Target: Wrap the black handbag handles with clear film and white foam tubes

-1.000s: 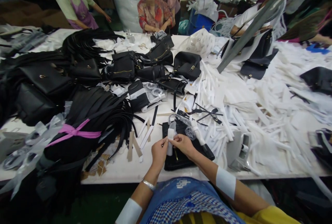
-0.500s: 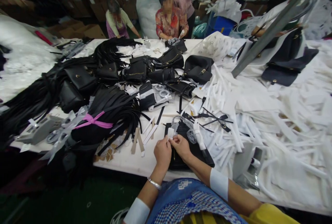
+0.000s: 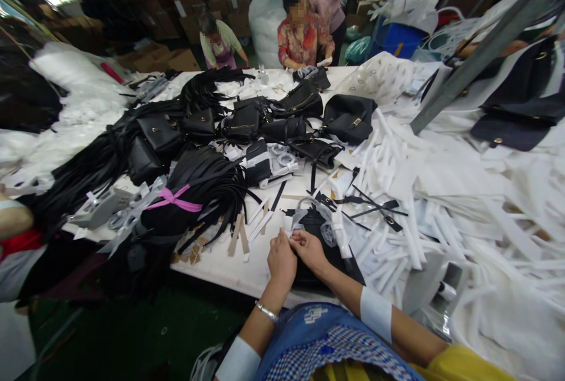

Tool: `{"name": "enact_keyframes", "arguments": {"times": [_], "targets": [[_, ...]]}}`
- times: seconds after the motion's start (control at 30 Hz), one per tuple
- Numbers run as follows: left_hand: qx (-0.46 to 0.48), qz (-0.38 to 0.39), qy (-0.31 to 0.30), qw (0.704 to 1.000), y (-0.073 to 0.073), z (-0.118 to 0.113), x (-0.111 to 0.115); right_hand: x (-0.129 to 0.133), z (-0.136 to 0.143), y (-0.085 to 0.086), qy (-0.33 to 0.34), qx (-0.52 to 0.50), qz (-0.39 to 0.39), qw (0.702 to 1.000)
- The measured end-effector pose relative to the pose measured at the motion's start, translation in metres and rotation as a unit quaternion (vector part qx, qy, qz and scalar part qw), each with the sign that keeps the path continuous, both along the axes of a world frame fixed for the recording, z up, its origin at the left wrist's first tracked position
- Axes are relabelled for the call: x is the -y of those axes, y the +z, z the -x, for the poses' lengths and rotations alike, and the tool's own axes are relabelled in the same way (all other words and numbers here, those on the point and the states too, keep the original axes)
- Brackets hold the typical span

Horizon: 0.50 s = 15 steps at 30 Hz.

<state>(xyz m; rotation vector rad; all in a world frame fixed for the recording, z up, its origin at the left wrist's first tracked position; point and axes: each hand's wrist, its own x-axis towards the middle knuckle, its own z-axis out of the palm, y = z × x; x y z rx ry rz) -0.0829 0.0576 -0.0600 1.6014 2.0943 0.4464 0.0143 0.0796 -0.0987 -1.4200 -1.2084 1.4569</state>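
A black bag (image 3: 342, 275) lies flat on the table before me, its handle (image 3: 343, 234) wrapped in white and clear plastic. Over its left edge, my left hand (image 3: 281, 254) and my right hand (image 3: 309, 248) meet with fingertips pinched. Between them is a small white piece of wrapping (image 3: 287, 223), whose upper end sticks out above the fingers. The fingers hide its lower part. Both hands look closed on this white piece. Narrow black straps with buckles (image 3: 391, 216) lie just beyond the bag.
Black bags (image 3: 351, 119) cover the middle of the table. To the left is a bundle of black straps (image 3: 212, 178) with a pink tie (image 3: 174, 199), beside a grey tape dispenser (image 3: 99, 207). White strips (image 3: 410, 222) heap up at right, under a slanted metal pole (image 3: 468, 57). Co-workers stand across.
The view has swung left, so things sit farther right and a person's arm shows at the left edge. My hands stay together at the white piece, which shows less above my fingers.
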Motion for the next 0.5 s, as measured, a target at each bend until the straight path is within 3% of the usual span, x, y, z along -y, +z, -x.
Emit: {"name": "enact_keyframes", "arguments": {"times": [0.13,0.23,0.37,0.5], "targets": [[-0.042,0.002,-0.02,0.999,0.001,-0.006,0.0,-0.002,-0.004,0.002,-0.013,-0.025,0.015,0.999],[-0.002,-0.012,-0.03,0.999,0.004,-0.004,-0.001,-0.006,-0.008,0.001,-0.034,-0.062,0.048,0.996],[0.178,0.0,0.004,0.984,0.003,0.016,-0.007,-0.008,-0.017,0.005,-0.018,-0.135,0.103,0.985],[0.405,0.029,0.008,0.914,0.004,0.037,-0.018,-0.008,-0.025,0.012,0.01,-0.16,0.118,0.98]]}}
